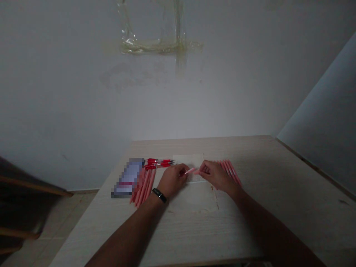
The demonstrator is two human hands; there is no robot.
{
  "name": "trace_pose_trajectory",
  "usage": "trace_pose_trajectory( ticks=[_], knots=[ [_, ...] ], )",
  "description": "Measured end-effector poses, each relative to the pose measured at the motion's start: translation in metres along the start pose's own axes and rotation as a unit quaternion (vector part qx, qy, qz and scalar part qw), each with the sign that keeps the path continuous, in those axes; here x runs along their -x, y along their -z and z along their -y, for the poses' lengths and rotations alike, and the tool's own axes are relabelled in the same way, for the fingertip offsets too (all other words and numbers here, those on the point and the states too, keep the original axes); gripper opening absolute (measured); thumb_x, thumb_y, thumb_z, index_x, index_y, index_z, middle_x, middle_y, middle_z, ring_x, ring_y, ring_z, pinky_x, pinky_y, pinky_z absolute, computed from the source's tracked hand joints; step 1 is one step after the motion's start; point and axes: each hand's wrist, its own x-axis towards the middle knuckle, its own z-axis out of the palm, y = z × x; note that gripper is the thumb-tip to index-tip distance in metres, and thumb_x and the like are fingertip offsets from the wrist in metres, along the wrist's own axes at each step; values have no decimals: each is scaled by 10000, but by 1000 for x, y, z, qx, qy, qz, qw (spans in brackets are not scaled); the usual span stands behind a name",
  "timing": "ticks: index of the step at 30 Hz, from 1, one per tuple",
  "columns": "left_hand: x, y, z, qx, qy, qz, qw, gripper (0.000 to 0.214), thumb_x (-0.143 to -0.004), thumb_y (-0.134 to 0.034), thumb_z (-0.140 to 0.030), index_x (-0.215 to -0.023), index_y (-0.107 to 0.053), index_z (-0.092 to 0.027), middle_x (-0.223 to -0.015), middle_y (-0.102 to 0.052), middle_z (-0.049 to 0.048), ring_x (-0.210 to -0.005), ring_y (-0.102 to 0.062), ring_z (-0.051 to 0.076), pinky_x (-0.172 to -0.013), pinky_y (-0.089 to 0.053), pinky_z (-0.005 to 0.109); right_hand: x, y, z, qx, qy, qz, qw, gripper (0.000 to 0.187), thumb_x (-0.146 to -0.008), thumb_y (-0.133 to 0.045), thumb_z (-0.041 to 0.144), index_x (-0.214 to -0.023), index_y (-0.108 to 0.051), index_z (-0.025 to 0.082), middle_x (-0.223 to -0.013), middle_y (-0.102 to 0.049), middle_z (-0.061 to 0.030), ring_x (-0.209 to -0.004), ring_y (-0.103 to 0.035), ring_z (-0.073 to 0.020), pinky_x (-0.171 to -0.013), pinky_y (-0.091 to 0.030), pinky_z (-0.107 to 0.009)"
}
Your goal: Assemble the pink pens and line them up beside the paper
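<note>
My left hand [174, 179], with a black band on its wrist, is closed on a slim pink pen [190, 171] that points to the right. Facing it, my right hand [214, 172] pinches a small pink pen part [197, 172], perhaps a cap. The two pieces nearly meet; whether they touch I cannot tell. Below the hands a thin whitish stick [196, 182] lies on a pale sheet [191, 198]. Several pink pens [145, 188] lie side by side left of my left hand. More pink pens [231, 172] lie beyond my right hand, partly hidden by it.
Several red pens [159, 163] lie behind my left hand. A blurred-out phone-like rectangle [129, 178] is at the left of the light wooden table [278, 207]. A grey wall with old tape [155, 48] rises behind the table, and another wall [328, 107] stands at right.
</note>
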Motion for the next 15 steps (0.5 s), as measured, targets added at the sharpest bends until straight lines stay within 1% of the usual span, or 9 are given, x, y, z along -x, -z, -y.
trace_pose_trajectory(
  ticks=[3, 6, 9, 12, 15],
  knots=[
    [0, 0, 1, -9, 24, -2, 1000, 165, -868, -580, -274, -977, -679, -201, -825, -702, 33, -727, -610, 159, -646, -397, 242, 0, -3, 3, 57, -1, 11, 998, 137, -874, -673, 270, -784, -630, 176, -707, -623, 7, -648, -562, -124, -598, -382, -236],
    [0, 1, 1, -9, 40, -2, 999, 179, -882, -574, -317, -972, -673, -198, -801, -703, 30, -703, -616, 154, -630, -396, 237, -1, -7, 5, 102, 14, 32, 994, 99, -859, -675, 218, -772, -648, 177, -779, -628, -11, -708, -565, -131, -645, -380, -247],
    [1, 0, 1, -6, 45, -3, 999, 196, -892, -569, -344, -970, -669, -195, -783, -704, 29, -685, -621, 152, -610, -390, 234, -2, -12, 4, 111, 20, 42, 993, 120, -861, -660, 204, -745, -643, 176, -778, -609, -14, -701, -549, -130, -644, -367, -250],
    [0, 0, 1, -7, 36, -7, 999, 184, -887, -580, -343, -960, -666, -197, -782, -706, 28, -680, -623, 154, -600, -384, 234, -4, -17, 2, 122, 16, 33, 992, 183, -870, -648, 229, -698, -616, 176, -743, -581, -10, -674, -525, -129, -624, -343, -255],
    [0, -1, 0, -9, 33, -13, 999, 176, -881, -592, -343, -940, -668, -195, -786, -708, 33, -675, -622, 154, -589, -377, 233, -5, -21, 3, 131, 15, 24, 991, 202, -872, -643, 235, -682, -604, 178, -738, -570, -10, -678, -518, -130, -627, -336, -259]
  ],
)
